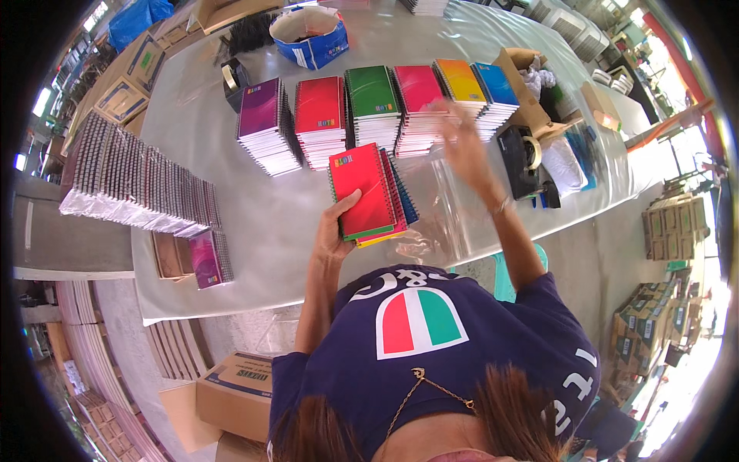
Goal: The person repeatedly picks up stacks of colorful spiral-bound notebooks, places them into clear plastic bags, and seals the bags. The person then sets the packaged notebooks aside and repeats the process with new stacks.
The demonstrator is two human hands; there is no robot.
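Observation:
My left hand [336, 223] grips a small fanned bundle of spiral notebooks [360, 192], thumb across the red cover on top. Green, pink, yellow and blue edges show beneath it. My right hand [460, 137], smeared by motion, is raised near the pink notebook stack [418, 88] and below the yellow notebook stack [460, 79]; whether it holds anything does not show. In the same row stand a purple notebook stack [260, 108], a red notebook stack [319, 104], a green notebook stack [371, 90] and a blue notebook stack [494, 85].
Long plastic-wrapped rows of notebooks [138, 181] lie at the table's left, beside a purple notebook [206, 259]. Black tape dispensers [519, 165] flank the stacks. An open carton [531, 104] stands at right, a blue-and-white tub [312, 46] at back. Clear plastic covers the table [254, 215].

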